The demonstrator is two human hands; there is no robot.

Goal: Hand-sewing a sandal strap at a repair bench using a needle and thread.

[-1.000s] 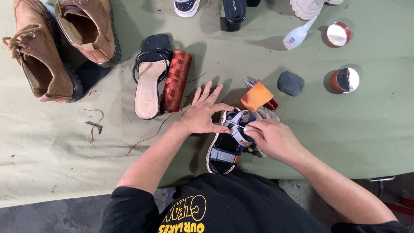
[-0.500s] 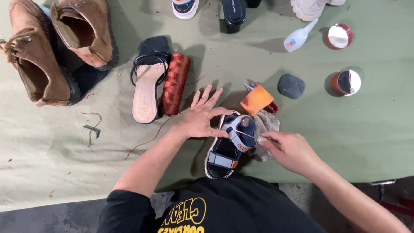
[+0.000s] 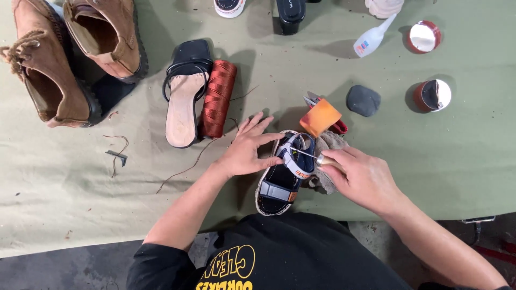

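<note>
A small dark sandal with white and blue straps lies near the table's front edge. My left hand presses on its left side, fingers spread, thumb on a strap. My right hand grips a wooden-handled awl, whose thin metal needle points left into the strap. A spool of rust-red thread lies left of the sandal, with a loose strand running toward my left arm. An orange roll sits just beyond the sandal.
On the green cloth lie two brown suede shoes, a black slide sandal, a dark grey stone, two open round tins, a white glue bottle, and a grey rag.
My right hand has pulled back to the right with the awl, drawing the needle out along the strap. The left hand stays pressed on the sandal.
</note>
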